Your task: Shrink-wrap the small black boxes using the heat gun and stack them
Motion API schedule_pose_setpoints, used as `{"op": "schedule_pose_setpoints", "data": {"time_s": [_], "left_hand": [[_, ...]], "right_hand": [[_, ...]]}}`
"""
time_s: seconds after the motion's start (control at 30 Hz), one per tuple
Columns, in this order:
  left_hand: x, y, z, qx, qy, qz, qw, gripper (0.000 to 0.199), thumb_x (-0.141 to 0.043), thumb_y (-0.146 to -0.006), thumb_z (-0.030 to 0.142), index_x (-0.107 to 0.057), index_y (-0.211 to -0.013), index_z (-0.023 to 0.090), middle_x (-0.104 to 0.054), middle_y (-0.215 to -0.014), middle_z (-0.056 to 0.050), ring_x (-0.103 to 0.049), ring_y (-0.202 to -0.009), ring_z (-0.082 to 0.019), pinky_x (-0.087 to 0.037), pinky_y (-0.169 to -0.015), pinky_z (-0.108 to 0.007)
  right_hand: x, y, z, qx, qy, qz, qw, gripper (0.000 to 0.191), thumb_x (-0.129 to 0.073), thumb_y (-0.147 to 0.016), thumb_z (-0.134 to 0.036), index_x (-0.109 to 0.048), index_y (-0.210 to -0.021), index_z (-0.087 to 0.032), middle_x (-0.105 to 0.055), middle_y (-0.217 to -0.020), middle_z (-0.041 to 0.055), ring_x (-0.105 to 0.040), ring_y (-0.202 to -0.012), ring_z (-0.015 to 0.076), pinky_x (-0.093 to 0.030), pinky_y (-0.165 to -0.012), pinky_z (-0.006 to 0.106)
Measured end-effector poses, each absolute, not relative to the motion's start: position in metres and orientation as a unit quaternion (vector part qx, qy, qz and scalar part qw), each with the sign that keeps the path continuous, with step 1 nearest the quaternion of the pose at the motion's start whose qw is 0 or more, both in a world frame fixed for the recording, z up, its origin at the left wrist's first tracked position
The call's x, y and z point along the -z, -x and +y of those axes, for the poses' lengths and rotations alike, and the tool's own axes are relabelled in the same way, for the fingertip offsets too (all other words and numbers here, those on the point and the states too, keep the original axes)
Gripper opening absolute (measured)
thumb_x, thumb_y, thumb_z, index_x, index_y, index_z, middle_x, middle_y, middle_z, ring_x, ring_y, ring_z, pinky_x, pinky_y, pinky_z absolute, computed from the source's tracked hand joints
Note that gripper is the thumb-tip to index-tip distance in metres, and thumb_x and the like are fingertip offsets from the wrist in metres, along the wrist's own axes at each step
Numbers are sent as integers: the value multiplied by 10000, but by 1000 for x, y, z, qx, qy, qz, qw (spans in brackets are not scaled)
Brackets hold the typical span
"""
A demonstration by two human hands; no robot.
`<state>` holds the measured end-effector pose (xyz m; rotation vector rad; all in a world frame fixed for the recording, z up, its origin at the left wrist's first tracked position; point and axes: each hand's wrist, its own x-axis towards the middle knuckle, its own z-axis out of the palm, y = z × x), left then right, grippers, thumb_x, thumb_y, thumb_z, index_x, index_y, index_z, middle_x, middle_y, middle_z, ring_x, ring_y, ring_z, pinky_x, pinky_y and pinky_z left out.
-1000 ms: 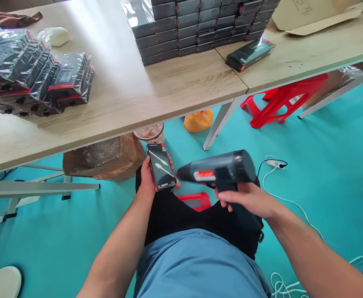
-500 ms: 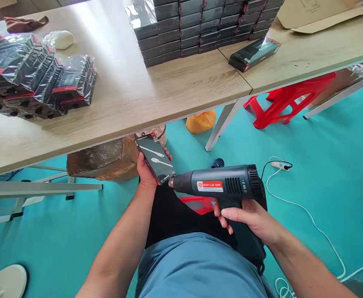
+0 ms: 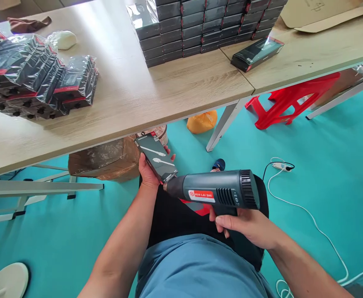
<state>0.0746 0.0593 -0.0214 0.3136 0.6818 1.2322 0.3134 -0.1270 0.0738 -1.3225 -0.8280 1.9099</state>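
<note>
Below the table's front edge, my left hand (image 3: 149, 171) is closed around a dark flat cable box (image 3: 156, 155), tilted, with white cable ends pictured on its face. My right hand (image 3: 243, 225) grips the handle of a dark green heat gun (image 3: 214, 188) with a red and white label. Its nozzle points left, close to the lower end of the box; I cannot tell whether they touch. The gun's trigger is hidden by my fingers.
On the table (image 3: 113, 95), film-wrapped boxes (image 3: 72, 80) are piled left, and a stack of dark boxes (image 3: 206, 29) stands at the back. One box (image 3: 257, 54) lies apart. Beneath are a carton (image 3: 105, 159) and a yellow bag (image 3: 202, 122). A red stool (image 3: 293, 101) and power strip (image 3: 282, 166) are right.
The heat gun has moved slightly left and down, its nozzle now lower beside the box end. The cable box stays nearly in place in my left hand.
</note>
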Motion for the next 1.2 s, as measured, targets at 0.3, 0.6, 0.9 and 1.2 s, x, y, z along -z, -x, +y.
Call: {"op": "schedule_pose_setpoints", "data": {"time_s": [0.3,0.6,0.9,1.2], "left_hand": [[19,-73,59,-576,-114,298,752,627,-608,-852,673,-699,-1201,160,-724,-1174,-169,-697,-1094,-329,-538,-1011,-565],[40,-70,63,-577,30,414,704,291,-537,-947,501,-604,-960,219,-677,-850,-57,-712,-828,-230,-587,-894,-487],[42,-77,58,-540,63,453,707,470,-441,-956,571,-599,-1138,168,-701,-995,-153,-724,-969,-324,-599,-848,-524],[41,-79,57,-509,85,480,709,513,-454,-953,618,-604,-1122,157,-678,-928,-134,-710,-846,-292,-616,-745,-464]], "right_hand": [[-73,-315,-119,-756,470,-283,356,293,-808,-788,-386,-740,-943,-146,-728,-913,98,-642,-695,190,-553,-586,324],[-64,-322,-130,-742,492,-224,397,321,-808,-792,-369,-736,-1023,-157,-726,-935,87,-650,-709,181,-560,-585,294],[-73,-312,-120,-704,520,-286,390,284,-789,-815,-404,-739,-947,-158,-711,-878,76,-638,-725,196,-558,-610,321],[-77,-317,-113,-715,502,-294,387,227,-759,-834,-346,-724,-956,-158,-699,-854,58,-632,-719,191,-546,-607,319]]}}
